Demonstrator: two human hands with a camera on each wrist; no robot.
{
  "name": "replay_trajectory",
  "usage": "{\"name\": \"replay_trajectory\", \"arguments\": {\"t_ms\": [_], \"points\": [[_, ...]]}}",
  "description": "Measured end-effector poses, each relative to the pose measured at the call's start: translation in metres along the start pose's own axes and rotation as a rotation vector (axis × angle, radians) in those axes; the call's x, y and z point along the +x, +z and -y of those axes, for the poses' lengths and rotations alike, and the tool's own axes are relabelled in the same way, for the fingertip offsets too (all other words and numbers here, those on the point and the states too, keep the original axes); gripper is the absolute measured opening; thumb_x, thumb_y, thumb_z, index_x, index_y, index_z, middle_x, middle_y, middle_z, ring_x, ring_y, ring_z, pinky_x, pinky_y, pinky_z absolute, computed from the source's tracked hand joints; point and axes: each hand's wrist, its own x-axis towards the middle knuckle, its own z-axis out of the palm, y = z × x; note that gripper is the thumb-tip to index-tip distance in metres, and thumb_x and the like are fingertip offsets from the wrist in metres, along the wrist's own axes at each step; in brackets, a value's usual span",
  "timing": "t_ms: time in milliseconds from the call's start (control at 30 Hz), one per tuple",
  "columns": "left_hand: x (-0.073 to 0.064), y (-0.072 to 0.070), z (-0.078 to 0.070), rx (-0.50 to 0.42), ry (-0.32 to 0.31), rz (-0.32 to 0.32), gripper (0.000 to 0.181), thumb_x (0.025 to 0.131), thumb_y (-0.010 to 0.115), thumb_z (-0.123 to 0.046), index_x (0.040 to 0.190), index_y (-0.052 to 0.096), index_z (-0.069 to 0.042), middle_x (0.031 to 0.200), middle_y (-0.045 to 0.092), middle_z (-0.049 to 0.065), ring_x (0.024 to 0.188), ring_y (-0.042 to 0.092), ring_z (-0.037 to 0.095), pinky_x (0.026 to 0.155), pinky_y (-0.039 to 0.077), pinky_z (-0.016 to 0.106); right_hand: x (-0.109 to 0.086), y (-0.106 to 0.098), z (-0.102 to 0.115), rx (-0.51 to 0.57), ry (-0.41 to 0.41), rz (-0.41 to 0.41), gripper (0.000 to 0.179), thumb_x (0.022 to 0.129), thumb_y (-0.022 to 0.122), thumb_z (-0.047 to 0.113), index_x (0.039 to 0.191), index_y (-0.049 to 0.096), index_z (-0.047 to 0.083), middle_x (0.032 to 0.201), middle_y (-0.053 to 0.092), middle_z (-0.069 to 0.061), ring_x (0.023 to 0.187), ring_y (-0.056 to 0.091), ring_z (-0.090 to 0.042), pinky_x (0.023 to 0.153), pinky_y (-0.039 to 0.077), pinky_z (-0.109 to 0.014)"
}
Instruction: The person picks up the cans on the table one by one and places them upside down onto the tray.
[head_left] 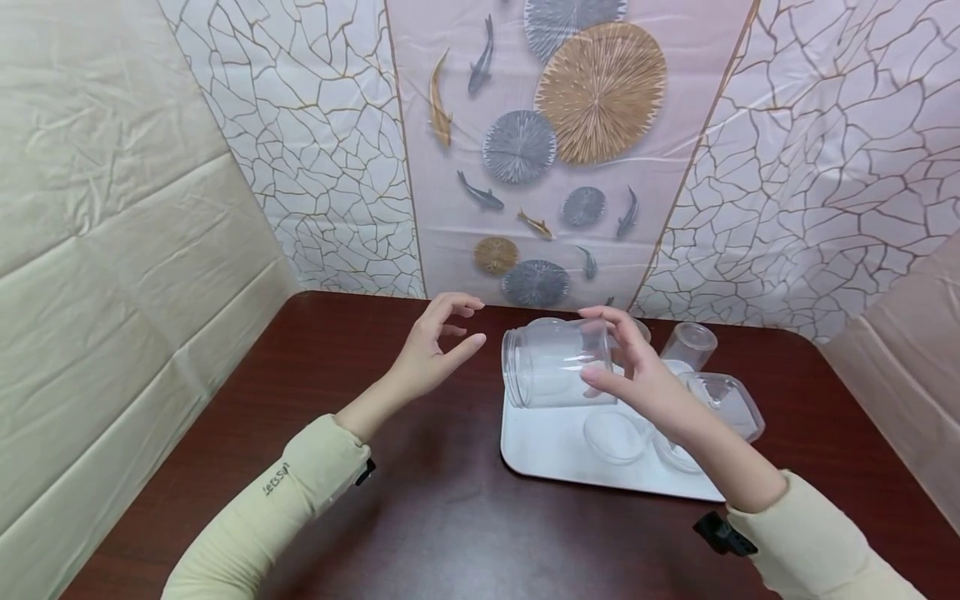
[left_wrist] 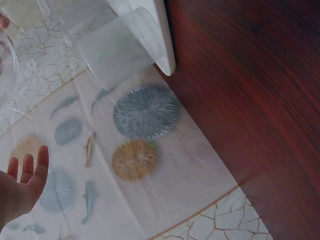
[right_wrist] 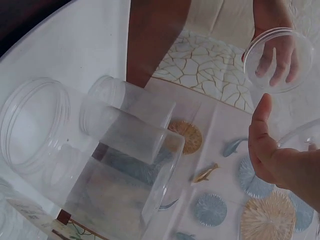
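My right hand [head_left: 633, 375] holds a clear plastic jar [head_left: 551, 367] near its base, thumb on the near side and fingers over the far side. The jar lies sideways in the air over the white tray [head_left: 536, 458], its threaded mouth facing left. In the right wrist view, the jar's round rim [right_wrist: 250, 65] shows with my left fingers visible through it. Just left of that mouth, my left hand [head_left: 435, 350] is raised with fingers loosely bent and thumb apart, holding nothing. The left wrist view catches its fingers [left_wrist: 37, 175] at the lower left.
Round clear lids [head_left: 617, 439] lie on the tray. A rectangular clear container [head_left: 726, 404] sits at its right, with a clear cup [head_left: 688, 343] behind. Upright clear jars [right_wrist: 90, 150] stand on the tray. A patterned cloth wall [head_left: 337, 167] rises behind the dark red table [head_left: 442, 517].
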Motion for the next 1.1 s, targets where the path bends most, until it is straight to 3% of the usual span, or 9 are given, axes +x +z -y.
{"name": "replay_trajectory", "arguments": {"t_ms": [200, 500, 600, 867, 1000, 1100], "points": [[-0.001, -0.006, 0.008, 0.058, -0.022, -0.018, 0.034, 0.085, 0.067, -0.008, 0.117, 0.055, -0.005, 0.12, 0.054, 0.009, 0.108, 0.051, 0.026, 0.084, 0.052, 0.043, 0.004, 0.005, 0.0, -0.07, 0.004, 0.028, 0.06, 0.089, 0.061, 0.007, 0.139, 0.028, 0.013, 0.138, 0.031, -0.02, 0.118, 0.043, -0.046, 0.075, 0.055, -0.036], [-0.005, -0.012, 0.02, 0.12, -0.029, -0.016, 0.031, 0.086, 0.066, -0.011, 0.115, 0.056, -0.007, 0.118, 0.054, 0.009, 0.107, 0.051, 0.025, 0.084, 0.051, 0.044, 0.008, 0.012, -0.01, -0.201, -0.043, 0.056, 0.064, 0.085, 0.069, 0.012, 0.138, 0.032, 0.015, 0.144, 0.03, -0.009, 0.114, 0.041, -0.032, 0.071, 0.052, -0.033], [-0.007, -0.013, 0.023, 0.146, -0.042, -0.012, 0.031, 0.086, 0.067, -0.012, 0.115, 0.056, -0.007, 0.118, 0.054, 0.008, 0.106, 0.051, 0.024, 0.084, 0.051, 0.042, 0.009, 0.016, -0.012, -0.288, -0.068, 0.056, 0.066, 0.083, 0.072, 0.016, 0.137, 0.034, 0.015, 0.143, 0.033, -0.009, 0.111, 0.043, -0.029, 0.072, 0.051, -0.035], [-0.011, -0.013, 0.029, 0.157, -0.068, 0.0, 0.032, 0.085, 0.068, -0.013, 0.115, 0.057, -0.005, 0.117, 0.055, 0.008, 0.107, 0.052, 0.029, 0.084, 0.051, 0.044, 0.01, 0.026, -0.018, -0.438, -0.078, 0.041, 0.076, 0.075, 0.077, 0.021, 0.134, 0.032, 0.008, 0.137, 0.041, -0.013, 0.111, 0.049, -0.033, 0.086, 0.045, -0.048], [-0.012, -0.012, 0.03, 0.159, -0.071, 0.0, 0.032, 0.085, 0.068, -0.012, 0.114, 0.057, -0.009, 0.117, 0.055, 0.008, 0.107, 0.052, 0.029, 0.084, 0.051, 0.044, 0.012, 0.028, -0.022, -0.487, -0.122, 0.058, 0.073, 0.073, 0.078, 0.022, 0.132, 0.037, 0.006, 0.134, 0.044, -0.013, 0.12, 0.046, -0.031, 0.098, 0.04, -0.05], [-0.013, -0.012, 0.03, 0.156, -0.071, 0.001, 0.032, 0.085, 0.068, -0.012, 0.115, 0.057, -0.008, 0.116, 0.055, 0.008, 0.106, 0.051, 0.029, 0.084, 0.051, 0.045, 0.013, 0.03, -0.023, -0.532, -0.158, 0.057, 0.071, 0.073, 0.078, 0.023, 0.131, 0.04, 0.007, 0.131, 0.042, -0.011, 0.123, 0.043, -0.028, 0.101, 0.039, -0.05]]}}
